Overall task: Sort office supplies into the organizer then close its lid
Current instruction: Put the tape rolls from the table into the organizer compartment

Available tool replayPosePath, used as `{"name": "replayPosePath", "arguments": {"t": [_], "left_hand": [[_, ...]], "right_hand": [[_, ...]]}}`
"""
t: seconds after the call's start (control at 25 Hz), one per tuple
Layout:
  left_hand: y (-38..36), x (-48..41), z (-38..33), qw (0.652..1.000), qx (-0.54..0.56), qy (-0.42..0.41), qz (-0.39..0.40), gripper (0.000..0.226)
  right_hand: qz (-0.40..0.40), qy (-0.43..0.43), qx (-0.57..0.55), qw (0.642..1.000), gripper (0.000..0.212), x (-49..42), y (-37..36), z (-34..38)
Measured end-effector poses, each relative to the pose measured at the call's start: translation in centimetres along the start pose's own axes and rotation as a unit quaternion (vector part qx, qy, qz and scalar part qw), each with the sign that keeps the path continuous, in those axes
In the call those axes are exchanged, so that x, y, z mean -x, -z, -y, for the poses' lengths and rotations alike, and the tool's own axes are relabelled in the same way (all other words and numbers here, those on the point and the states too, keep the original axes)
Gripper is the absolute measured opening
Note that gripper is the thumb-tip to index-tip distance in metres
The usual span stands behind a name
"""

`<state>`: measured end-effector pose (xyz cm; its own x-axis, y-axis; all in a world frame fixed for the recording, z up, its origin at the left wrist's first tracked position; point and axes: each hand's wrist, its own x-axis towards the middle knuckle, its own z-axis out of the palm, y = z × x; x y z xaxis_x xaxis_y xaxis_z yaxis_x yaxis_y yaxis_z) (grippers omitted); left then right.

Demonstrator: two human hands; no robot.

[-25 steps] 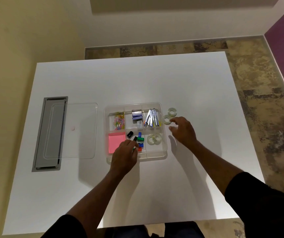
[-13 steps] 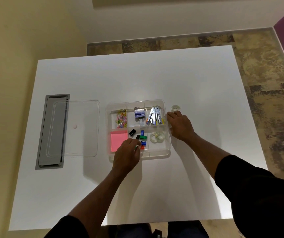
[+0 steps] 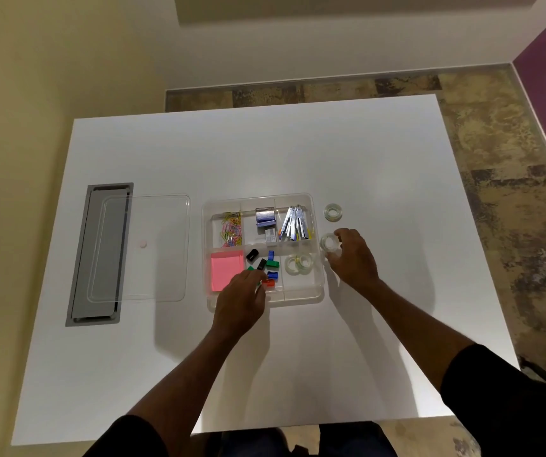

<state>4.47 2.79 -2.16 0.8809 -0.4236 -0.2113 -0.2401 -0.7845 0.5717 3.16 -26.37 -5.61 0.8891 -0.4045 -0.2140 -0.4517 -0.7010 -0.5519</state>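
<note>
A clear organizer (image 3: 318, 293) sits mid-table, its compartments holding paper clips (image 3: 231, 227), staples (image 3: 265, 216), metal clips (image 3: 294, 223), a pink note pad (image 3: 226, 268), small coloured sharpeners (image 3: 271, 263) and two tape rolls (image 3: 299, 263). My right hand (image 3: 352, 258) holds a clear tape roll (image 3: 328, 243) just outside the organizer's right wall. Another tape roll (image 3: 333, 212) lies on the table beyond it. My left hand (image 3: 240, 296) rests on the organizer's front edge, fingers over the sharpener compartment. The clear lid (image 3: 139, 247) lies flat to the left.
A grey cable hatch (image 3: 100, 255) is set into the white table (image 3: 298, 153) under the lid's left part. Tiled floor shows beyond the table's far and right edges.
My right hand closed on the nearer tape roll and lifted it slightly toward the organizer. My left hand stayed on the organizer's front.
</note>
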Motion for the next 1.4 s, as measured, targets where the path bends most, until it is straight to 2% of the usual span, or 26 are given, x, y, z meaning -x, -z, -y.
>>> {"name": "replayPosePath", "arguments": {"t": [0.12, 0.24, 0.44, 0.64, 0.72, 0.8, 1.12, 1.28, 1.4], "left_hand": [[-0.1, 0.2, -0.1, 1.000, 0.004, 0.004, 0.010, 0.024], [-0.1, 0.2, -0.2, 1.000, 0.007, 0.002, 0.012, 0.025], [0.1, 0.0, -0.5, 1.000, 0.000, -0.007, 0.004, 0.024], [0.4, -0.2, -0.2, 1.000, -0.001, -0.008, -0.001, 0.027], [0.4, -0.3, 0.0, 1.000, -0.002, -0.006, 0.005, 0.028], [0.5, -0.4, 0.0, 1.000, -0.007, -0.006, 0.011, 0.029], [0.7, -0.5, -0.1, 1.000, -0.005, -0.010, 0.017, 0.031], [0.7, -0.2, -0.2, 1.000, -0.001, -0.012, 0.015, 0.031], [0.7, 0.2, -0.2, 1.000, 0.002, -0.014, 0.009, 0.029]], "right_hand": [[-0.043, -0.015, -0.052, 0.998, 0.029, 1.0, 0.5, 1.6], [-0.030, 0.001, -0.035, 0.999, 0.013, 1.5, 0.1, 2.0], [-0.036, -0.067, 0.001, 0.997, 0.023, -0.6, 1.0, 0.0], [0.053, -0.030, 0.121, 0.991, 0.055, -3.8, 1.6, -0.6], [0.059, 0.009, 0.201, 0.978, 0.046, -4.0, 0.9, -0.6], [0.046, 0.031, 0.235, 0.970, 0.031, -3.9, -0.1, -0.8], [0.034, 0.052, 0.203, 0.977, 0.023, -2.7, -0.7, -1.8], [0.008, 0.034, 0.091, 0.995, 0.047, -1.9, 0.2, -0.8], [-0.027, 0.061, 0.036, 0.997, 0.051, -1.1, 0.7, 1.0]]}}
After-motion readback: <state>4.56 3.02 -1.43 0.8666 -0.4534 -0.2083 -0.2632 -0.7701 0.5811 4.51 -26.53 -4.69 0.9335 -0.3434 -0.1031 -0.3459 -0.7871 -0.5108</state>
